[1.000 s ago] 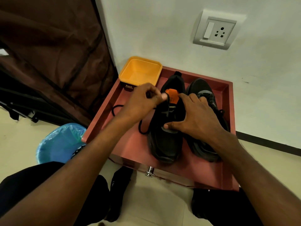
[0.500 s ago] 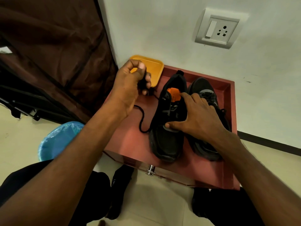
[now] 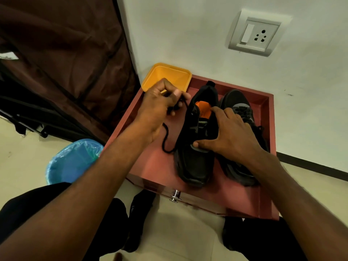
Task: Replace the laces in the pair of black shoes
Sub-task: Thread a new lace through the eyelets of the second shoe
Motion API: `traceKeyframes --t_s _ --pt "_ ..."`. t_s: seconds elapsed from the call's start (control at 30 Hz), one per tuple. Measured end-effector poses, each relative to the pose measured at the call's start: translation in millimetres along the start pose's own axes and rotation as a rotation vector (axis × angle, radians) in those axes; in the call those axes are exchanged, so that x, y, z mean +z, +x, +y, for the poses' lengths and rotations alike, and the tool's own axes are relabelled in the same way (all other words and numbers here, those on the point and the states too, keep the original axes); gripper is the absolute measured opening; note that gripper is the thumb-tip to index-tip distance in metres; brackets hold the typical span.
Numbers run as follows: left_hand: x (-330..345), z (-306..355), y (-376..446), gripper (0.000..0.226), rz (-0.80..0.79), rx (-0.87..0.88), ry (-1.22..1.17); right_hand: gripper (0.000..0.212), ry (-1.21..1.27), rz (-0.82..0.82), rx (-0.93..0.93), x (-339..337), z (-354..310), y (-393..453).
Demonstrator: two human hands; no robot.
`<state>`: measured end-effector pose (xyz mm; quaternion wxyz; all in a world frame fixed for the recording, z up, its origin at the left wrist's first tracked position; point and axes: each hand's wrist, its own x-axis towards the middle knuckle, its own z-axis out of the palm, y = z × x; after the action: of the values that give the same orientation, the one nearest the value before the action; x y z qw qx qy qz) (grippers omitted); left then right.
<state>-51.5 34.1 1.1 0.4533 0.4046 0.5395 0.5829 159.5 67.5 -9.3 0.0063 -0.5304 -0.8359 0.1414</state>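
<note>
My left hand [image 3: 158, 108] has its fingers curled tight round the black lace [image 3: 165, 140], so that grip is closed on the cord just beside the yellow tub [image 3: 180, 76]. My right hand [image 3: 227, 136] lies flat across the left shoe [image 3: 195, 147], fingers spread and almost straight, thumb pressing the vamp and fingertips near the orange tongue lining [image 3: 203, 110]; that grip is open and only pins the shoe down. Both shoes stand side by side in the red tray [image 3: 263, 204], toes toward me, the right shoe [image 3: 239, 106] touching the left one and partly under my wrist.

I judge I am drawing the lace out of the eyelets. To do it well I should pull along the line of the eyelet and not sideways, hold the shoe firmly so it does not slide across the tray, and take the slack in short draws so the loop lying on the tray does not knot.

I cannot make out which eyelets the lace runs through: the black cord is lost against the black upper. My left fist hides the lace end. My right arm covers much of the right shoe, though lacing shows near its tongue. The tub's inside is partly blocked by my knuckles.
</note>
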Motion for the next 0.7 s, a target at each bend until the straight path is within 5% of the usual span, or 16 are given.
traceKeyframes --t_s 0.07,0.2,0.3,0.43,0.7 --pt "-1.6 -1.2 1.5 0.023 0.046 -0.071 -0.147 0.118 -0.002 -0.006 0.0 -0.5 -0.8 0.6" --pt "4.3 -13.0 -3.6 0.012 0.051 -0.242 0.214 0.119 0.001 -0.013 0.008 -0.6 -2.3 1.2" --pt "7.3 -24.1 -7.9 0.023 -0.108 -0.197 0.482 0.118 0.006 -0.011 0.006 0.3 -2.4 1.1" --pt "11.5 -29.8 -10.2 0.009 -0.13 -0.075 0.69 0.118 0.011 0.001 0.005 1.0 -2.0 1.1" --pt "10.6 -13.8 -13.3 0.019 -0.121 -0.287 0.363 0.119 0.009 -0.018 0.027 0.4 -5.0 1.2"
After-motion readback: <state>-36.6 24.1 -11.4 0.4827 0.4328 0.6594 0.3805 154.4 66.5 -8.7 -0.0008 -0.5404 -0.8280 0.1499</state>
